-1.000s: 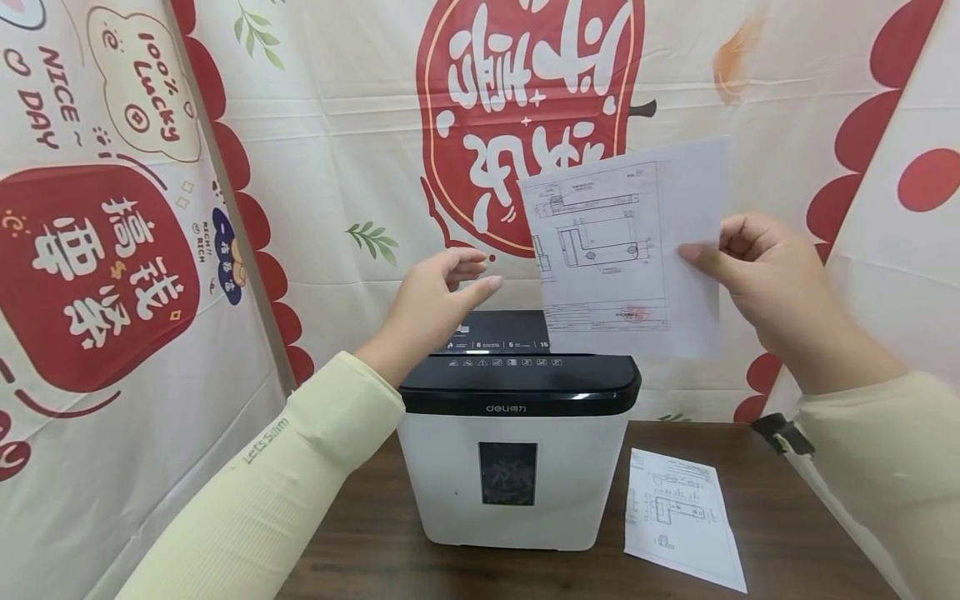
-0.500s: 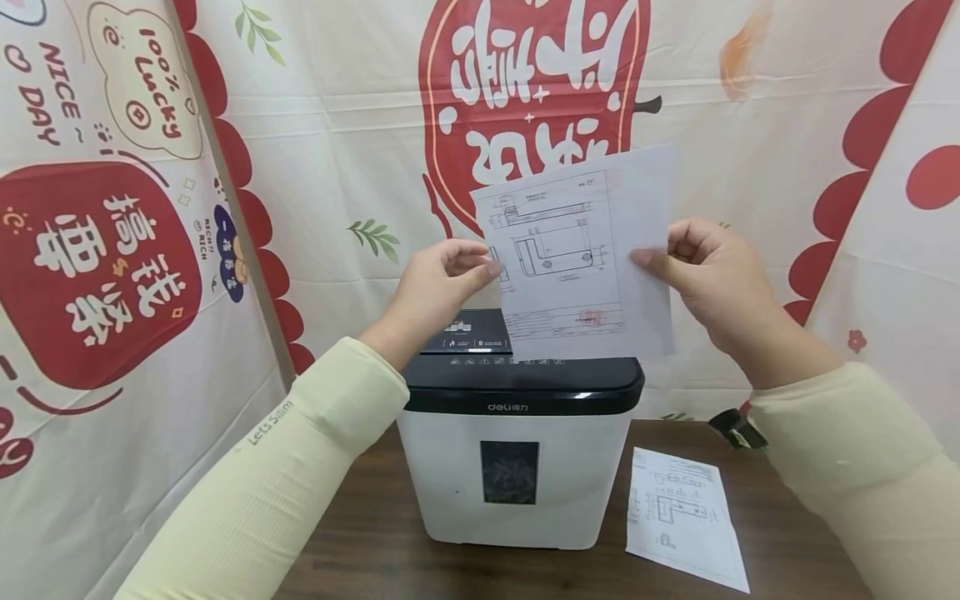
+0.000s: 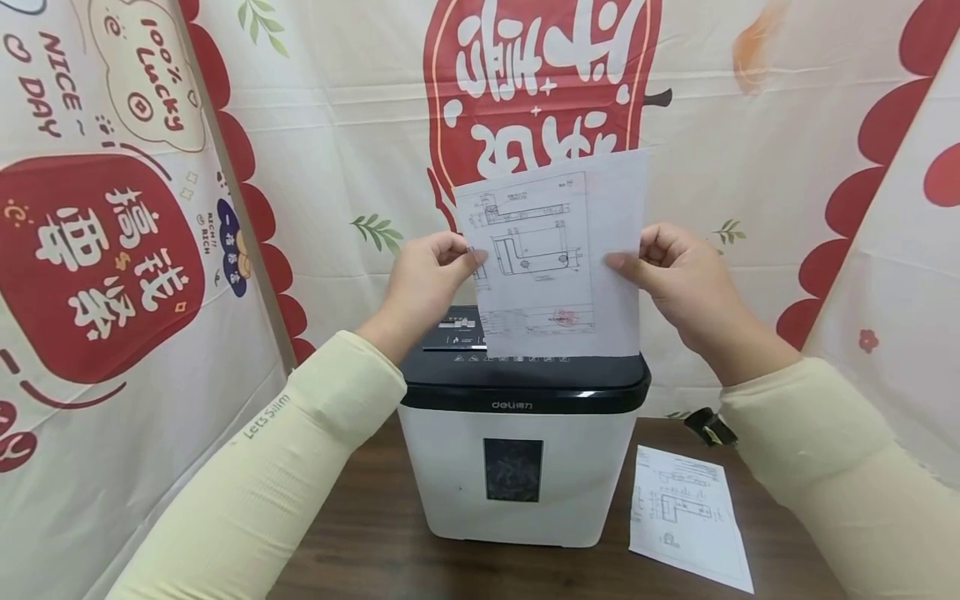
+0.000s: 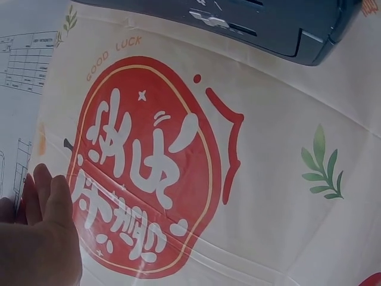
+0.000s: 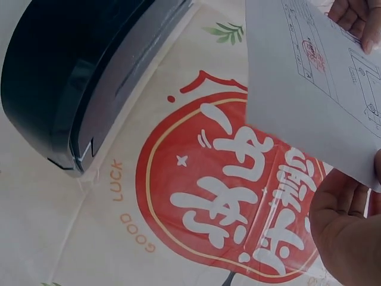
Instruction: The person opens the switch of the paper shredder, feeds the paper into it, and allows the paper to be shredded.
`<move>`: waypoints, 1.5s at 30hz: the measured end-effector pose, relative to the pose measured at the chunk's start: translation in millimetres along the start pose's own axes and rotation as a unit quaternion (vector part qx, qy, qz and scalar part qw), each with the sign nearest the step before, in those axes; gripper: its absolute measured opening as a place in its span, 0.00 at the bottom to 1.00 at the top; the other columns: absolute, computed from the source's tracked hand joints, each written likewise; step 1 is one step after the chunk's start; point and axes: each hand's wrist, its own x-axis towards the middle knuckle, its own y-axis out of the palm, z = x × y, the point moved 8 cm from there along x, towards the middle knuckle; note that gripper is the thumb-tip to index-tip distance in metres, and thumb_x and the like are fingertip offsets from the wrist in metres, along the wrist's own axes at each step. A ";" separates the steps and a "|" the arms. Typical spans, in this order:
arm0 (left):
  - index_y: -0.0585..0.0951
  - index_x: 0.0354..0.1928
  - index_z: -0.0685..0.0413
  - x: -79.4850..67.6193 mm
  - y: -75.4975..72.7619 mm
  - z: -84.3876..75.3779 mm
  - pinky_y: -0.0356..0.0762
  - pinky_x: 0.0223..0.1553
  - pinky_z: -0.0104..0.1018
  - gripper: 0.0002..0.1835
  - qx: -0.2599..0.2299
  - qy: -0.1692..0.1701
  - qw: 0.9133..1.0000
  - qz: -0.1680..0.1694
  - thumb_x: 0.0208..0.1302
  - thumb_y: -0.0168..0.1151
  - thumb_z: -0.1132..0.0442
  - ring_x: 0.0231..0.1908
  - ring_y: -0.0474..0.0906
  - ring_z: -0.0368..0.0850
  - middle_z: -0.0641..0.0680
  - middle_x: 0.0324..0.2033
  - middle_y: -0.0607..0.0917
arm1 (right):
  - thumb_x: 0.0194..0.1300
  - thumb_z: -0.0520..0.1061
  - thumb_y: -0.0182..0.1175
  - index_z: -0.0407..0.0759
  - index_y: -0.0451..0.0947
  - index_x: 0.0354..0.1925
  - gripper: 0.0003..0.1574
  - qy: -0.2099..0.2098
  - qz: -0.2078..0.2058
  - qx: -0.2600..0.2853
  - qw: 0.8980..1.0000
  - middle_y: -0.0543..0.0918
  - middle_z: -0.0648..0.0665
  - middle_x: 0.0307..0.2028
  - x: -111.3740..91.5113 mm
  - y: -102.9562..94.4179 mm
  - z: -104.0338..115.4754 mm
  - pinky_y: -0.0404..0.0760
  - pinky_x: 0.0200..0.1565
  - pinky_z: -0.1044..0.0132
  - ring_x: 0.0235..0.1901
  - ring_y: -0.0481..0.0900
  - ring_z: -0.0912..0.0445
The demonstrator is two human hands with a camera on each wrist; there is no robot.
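A sheet of paper (image 3: 540, 250) printed with a technical drawing and a red stamp is held upright above the black top of a white paper shredder (image 3: 450, 467). My right hand (image 3: 686, 287) pinches its right edge, thumb in front and fingers behind. At the left edge, my left hand (image 3: 423, 279) pinches the sheet the same way. The sheet's lower edge hangs in front of the shredder's rear top; whether it touches cannot be told. In the right wrist view the paper (image 5: 297, 89) spans between both hands, apart from the shredder's dark lid (image 5: 47, 71).
A second printed sheet (image 3: 686, 521) lies on the brown wooden table (image 3: 360, 508), right of the shredder. A patterned cloth (image 3: 337, 125) hangs behind and at both sides. A black strap piece (image 3: 710, 427) sits at the right cuff.
My right hand has moved left, bringing the paper over the shredder. My left hand, earlier apart from the sheet, now pinches its left edge.
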 end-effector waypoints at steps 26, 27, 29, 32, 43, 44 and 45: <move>0.84 0.41 0.55 11.3 -10.7 13.2 0.70 0.57 0.47 0.07 0.064 -0.011 0.998 -0.008 0.67 0.61 0.60 0.48 0.76 0.44 0.51 0.42 0.86 | 0.69 0.43 0.58 0.39 0.73 0.59 0.22 0.036 0.072 -0.044 0.996 0.81 0.41 0.54 24.3 28.7 -22.0 0.78 0.49 0.64 0.47 0.80 0.56; 0.84 0.41 0.55 12.2 -10.9 14.3 0.70 0.57 0.48 0.07 0.066 -0.012 0.998 -0.008 0.67 0.61 0.61 0.48 0.76 0.44 0.51 0.42 0.86 | 0.68 0.43 0.58 0.39 0.73 0.59 0.22 0.036 0.074 -0.043 0.996 0.81 0.41 0.53 25.4 29.6 -23.1 0.79 0.49 0.64 0.47 0.81 0.56; 0.84 0.42 0.55 14.0 -11.0 16.3 0.70 0.57 0.48 0.07 0.069 -0.013 0.997 -0.009 0.67 0.61 0.60 0.48 0.77 0.44 0.51 0.42 0.86 | 0.68 0.43 0.59 0.38 0.73 0.59 0.22 0.036 0.076 -0.041 0.996 0.81 0.41 0.53 27.6 31.2 -25.3 0.79 0.49 0.64 0.46 0.81 0.56; 0.84 0.43 0.54 16.5 -10.8 18.7 0.70 0.57 0.48 0.08 0.071 -0.013 0.997 -0.010 0.67 0.61 0.60 0.47 0.77 0.45 0.51 0.42 0.86 | 0.69 0.43 0.58 0.38 0.72 0.59 0.23 0.040 0.077 -0.039 0.995 0.81 0.40 0.54 30.4 33.7 -29.1 0.78 0.50 0.61 0.47 0.80 0.55; 0.84 0.43 0.54 21.1 -11.1 25.3 0.71 0.58 0.48 0.08 0.082 -0.017 0.996 -0.012 0.67 0.61 0.60 0.47 0.77 0.46 0.52 0.43 0.85 | 0.69 0.42 0.58 0.41 0.71 0.63 0.25 0.049 0.093 -0.020 0.994 0.78 0.38 0.56 33.7 43.3 -35.8 0.76 0.55 0.51 0.51 0.79 0.48; 0.84 0.43 0.55 21.6 -11.0 26.0 0.71 0.58 0.47 0.08 0.083 -0.018 0.996 -0.011 0.67 0.61 0.60 0.47 0.77 0.46 0.52 0.43 0.85 | 0.69 0.42 0.58 0.41 0.71 0.63 0.25 0.052 0.094 -0.018 0.994 0.78 0.37 0.56 33.6 43.9 -36.9 0.76 0.55 0.51 0.51 0.78 0.48; 0.84 0.43 0.55 22.0 -10.8 26.8 0.71 0.58 0.47 0.08 0.084 -0.019 0.996 -0.010 0.67 0.61 0.60 0.47 0.77 0.46 0.52 0.42 0.85 | 0.69 0.42 0.58 0.41 0.71 0.63 0.25 0.054 0.095 -0.019 0.994 0.78 0.37 0.56 33.6 44.4 -38.0 0.76 0.55 0.51 0.51 0.79 0.48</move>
